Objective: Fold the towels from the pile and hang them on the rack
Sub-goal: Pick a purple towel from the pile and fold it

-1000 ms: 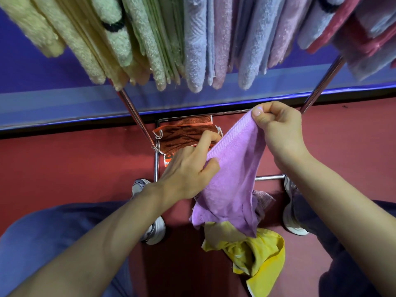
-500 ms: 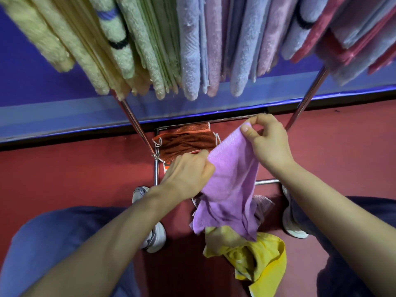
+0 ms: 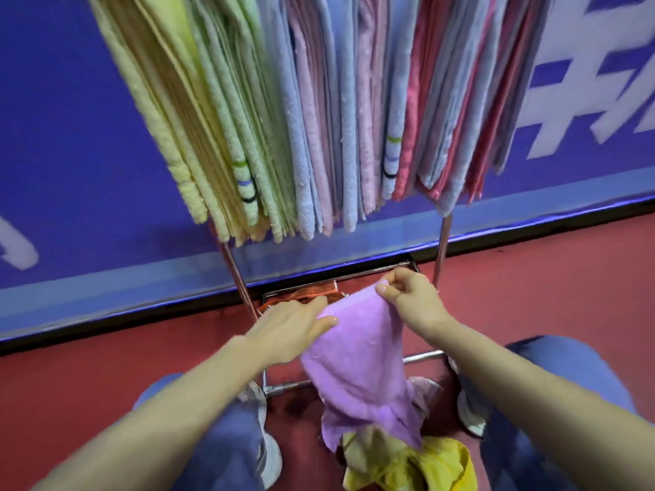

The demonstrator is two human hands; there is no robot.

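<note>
Below the towel-laden rack, right hand pinching the purple towel by its top corner, left hand gripping its near edge, yellow towel underneath.

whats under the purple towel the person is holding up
Under the purple towel, a yellow towel and a pale cloth lie on the red floor. Whatever else is in the pile under its hanging end is covered.
</note>
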